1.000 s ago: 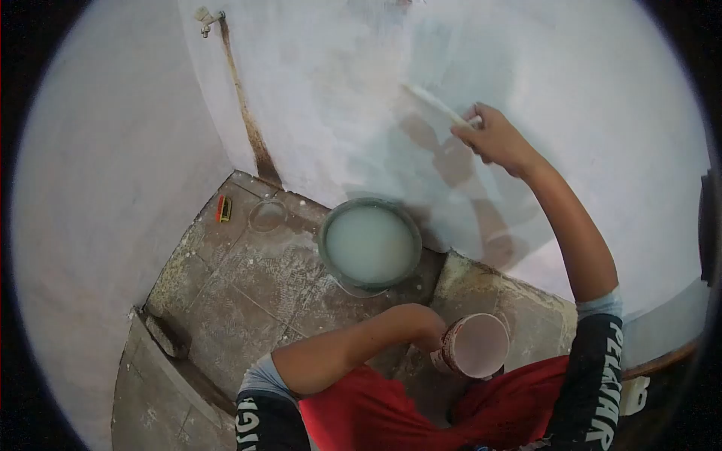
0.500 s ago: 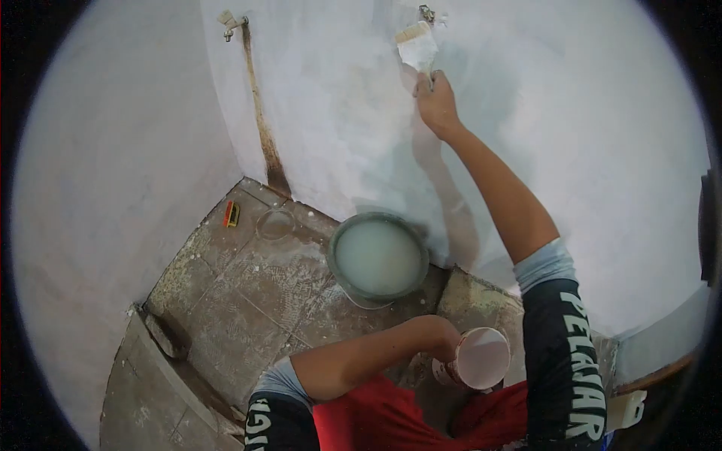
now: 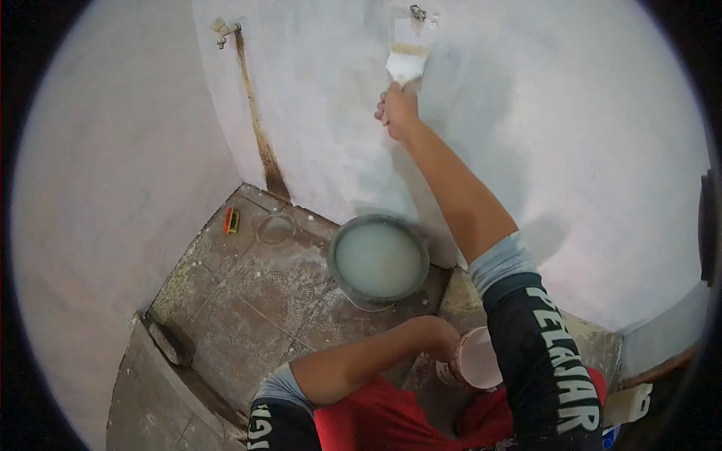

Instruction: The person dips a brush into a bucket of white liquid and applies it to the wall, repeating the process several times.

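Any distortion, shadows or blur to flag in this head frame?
Head view: strong fisheye bend, black corners; right hand and brush fairly sharp; the arm casts a soft shadow on the wall; even light, no glare on the bucket.

A sleeve (image 3: 541,353) hides part of the paint can (image 3: 475,359); the orange floor item (image 3: 232,219) is indistinct.

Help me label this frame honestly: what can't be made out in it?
All in the head view:
- Fingers of the left hand: hidden behind the small pot it holds.
- The pot's right side: covered by the right sleeve.
- The brush handle: enclosed in the right hand.
- The orange object on the floor: too small to identify.
- The bucket bottom: hidden under cloudy liquid.
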The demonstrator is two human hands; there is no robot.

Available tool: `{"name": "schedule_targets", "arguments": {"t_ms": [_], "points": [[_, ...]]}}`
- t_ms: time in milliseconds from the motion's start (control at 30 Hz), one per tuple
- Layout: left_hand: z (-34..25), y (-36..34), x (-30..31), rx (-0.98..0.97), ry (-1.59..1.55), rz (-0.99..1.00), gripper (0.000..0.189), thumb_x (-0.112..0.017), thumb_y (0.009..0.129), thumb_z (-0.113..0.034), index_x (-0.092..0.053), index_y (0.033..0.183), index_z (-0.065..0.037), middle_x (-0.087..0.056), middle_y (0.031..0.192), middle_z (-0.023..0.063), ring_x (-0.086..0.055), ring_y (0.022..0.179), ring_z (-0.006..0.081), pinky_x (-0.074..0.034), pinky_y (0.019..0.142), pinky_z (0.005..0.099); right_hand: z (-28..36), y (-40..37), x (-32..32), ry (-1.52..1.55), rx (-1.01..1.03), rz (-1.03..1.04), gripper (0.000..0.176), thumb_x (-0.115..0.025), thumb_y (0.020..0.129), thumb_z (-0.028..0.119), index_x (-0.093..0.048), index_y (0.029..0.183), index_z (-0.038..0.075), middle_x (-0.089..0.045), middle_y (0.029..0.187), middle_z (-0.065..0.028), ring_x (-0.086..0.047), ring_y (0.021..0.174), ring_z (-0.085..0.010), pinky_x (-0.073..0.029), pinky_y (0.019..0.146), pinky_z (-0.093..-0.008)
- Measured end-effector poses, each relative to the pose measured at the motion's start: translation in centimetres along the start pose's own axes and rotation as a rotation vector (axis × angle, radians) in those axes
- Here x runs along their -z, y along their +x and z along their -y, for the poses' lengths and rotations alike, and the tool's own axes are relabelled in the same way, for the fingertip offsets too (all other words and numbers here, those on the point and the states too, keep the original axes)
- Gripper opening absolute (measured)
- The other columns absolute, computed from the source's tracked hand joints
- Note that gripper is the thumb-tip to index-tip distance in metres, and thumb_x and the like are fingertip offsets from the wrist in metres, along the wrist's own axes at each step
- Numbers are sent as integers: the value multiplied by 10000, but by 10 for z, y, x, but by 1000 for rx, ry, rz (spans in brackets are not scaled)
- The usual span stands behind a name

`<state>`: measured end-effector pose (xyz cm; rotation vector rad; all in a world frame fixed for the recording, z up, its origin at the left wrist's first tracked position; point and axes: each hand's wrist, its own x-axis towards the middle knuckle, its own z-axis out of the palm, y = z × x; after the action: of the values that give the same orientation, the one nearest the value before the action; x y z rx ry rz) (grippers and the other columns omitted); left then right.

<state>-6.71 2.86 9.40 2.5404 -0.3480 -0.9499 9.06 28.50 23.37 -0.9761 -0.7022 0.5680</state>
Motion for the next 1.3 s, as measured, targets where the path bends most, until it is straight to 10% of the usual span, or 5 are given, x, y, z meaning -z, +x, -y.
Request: {"name": "schedule_targets", "arguments": {"t_ms": [533,633,733,1133,1300], "points": [[5,9,-13,-33,25,-3,390,-541,851,-272,-642,1150,-43,-649,1114,187,-626,1000,349,-489,849,414,11,-2,-2,153,-122,-82,57,-421,938,164,-411,902,121,-406,658,-21,-379,499,-133,-311,420,-290],[0,2,-9,-33,8,15,386,-528,865,-286,-647,1120,-22,-652,1094,198,-628,990,356,-488,848,427,-169,119,95,-57,874,782,103,-466,924,211,-404,984,155,-384,707,-17,-399,532,-170,-309,455,-342],[-6,-2,-9,-40,-21,28,390,-515,879,-299,-652,1091,-1,-655,1074,209,-629,979,363,-487,846,439,-42,-29,17,208,-336,-103,82,-459,892,153,-404,953,149,-364,692,-17,-396,542,-167,-312,461,-346],[9,3,-18,11,-89,-32,398,-466,931,-294,-656,1060,31,-659,1035,223,-629,972,366,-481,847,462,-43,103,-4,-260,205,150,92,-394,877,153,-461,940,153,-402,706,-18,-303,558,-173,-281,469,-347],[4,3,-12,13,-1,50,387,-470,932,-294,-633,1119,3,-643,1099,215,-610,1036,352,-468,886,454,-72,-47,15,95,-309,-87,37,-404,934,190,-429,927,164,-379,648,-23,-385,516,-161,-288,428,-325]]}}
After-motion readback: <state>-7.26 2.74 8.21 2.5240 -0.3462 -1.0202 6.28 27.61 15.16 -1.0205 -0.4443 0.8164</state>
